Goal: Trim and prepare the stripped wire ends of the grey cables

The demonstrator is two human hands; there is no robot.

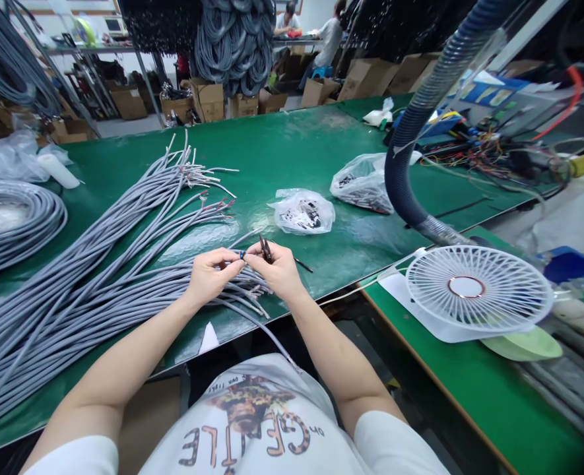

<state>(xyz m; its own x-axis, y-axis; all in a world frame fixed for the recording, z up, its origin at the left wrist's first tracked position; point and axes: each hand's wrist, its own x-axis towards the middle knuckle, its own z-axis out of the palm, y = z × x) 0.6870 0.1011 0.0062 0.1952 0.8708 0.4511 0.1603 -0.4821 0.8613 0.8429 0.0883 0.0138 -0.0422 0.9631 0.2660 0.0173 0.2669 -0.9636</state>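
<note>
My left hand (212, 274) is closed, with thumb and forefinger pinching a tiny blue-and-dark piece (243, 254) that looks like a wire end. My right hand (275, 267) meets it at the fingertips and is closed too. Out of its fingers sticks a small dark two-pronged tool (265, 249), like cutters or pliers, pointing away from me. Beneath both hands, a bundle of grey cables (138, 297) lies on the green table (282, 155), some ends stripped to red and white wires. A thin dark rod (303, 265) lies just right of my right hand.
Two plastic bags of small parts, one nearer (304, 212) and one farther (361, 185), lie beyond my hands. A ribbed black hose (400, 165) hangs at right above a white fan (480, 290). A grey cable coil (19, 224) sits left. Two people work at the back.
</note>
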